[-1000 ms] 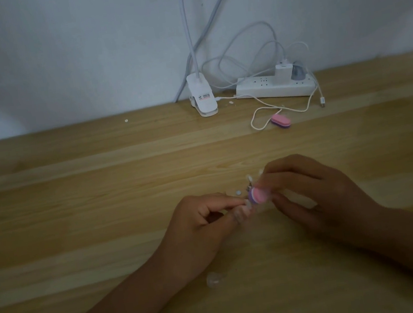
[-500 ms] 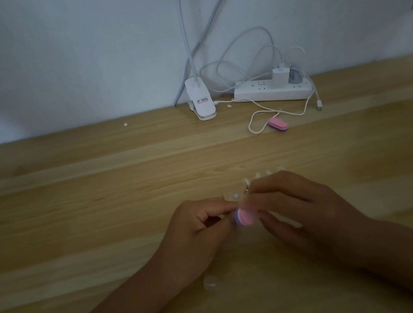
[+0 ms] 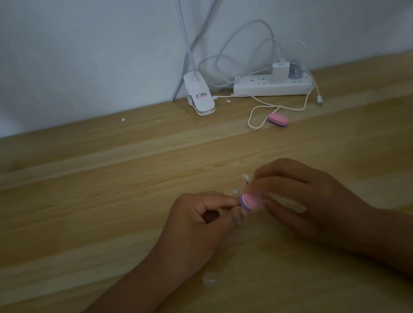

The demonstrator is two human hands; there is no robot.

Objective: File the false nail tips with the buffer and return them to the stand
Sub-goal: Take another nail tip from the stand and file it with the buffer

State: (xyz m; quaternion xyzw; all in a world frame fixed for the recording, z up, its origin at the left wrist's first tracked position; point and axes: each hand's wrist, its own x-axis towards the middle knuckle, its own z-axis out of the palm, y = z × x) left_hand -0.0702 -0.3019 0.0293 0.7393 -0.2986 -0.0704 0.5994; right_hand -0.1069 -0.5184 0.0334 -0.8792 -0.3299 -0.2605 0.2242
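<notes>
My right hand [image 3: 297,197] pinches a small pink and purple buffer [image 3: 248,201] at the middle of the wooden table [image 3: 100,196]. The buffer's end meets the fingertips of my left hand [image 3: 198,225], which are closed on a clear false nail tip [image 3: 239,216] that barely shows. Just behind the hands, a few pale nail tips [image 3: 245,177] on the stand peek out; most of the stand is hidden by my right hand. A small clear piece [image 3: 211,278] lies on the table below my left wrist.
A second pink and purple buffer [image 3: 277,120] lies far back beside a white cable loop. Behind it sit a white power strip [image 3: 256,88] with chargers and a white lamp clip [image 3: 200,99] against the wall. A tiny white speck [image 3: 123,119] lies at the back.
The buffer in my right hand has slid left and back a little against the nail tip held in my left hand. The hands stay together at the table's middle.
</notes>
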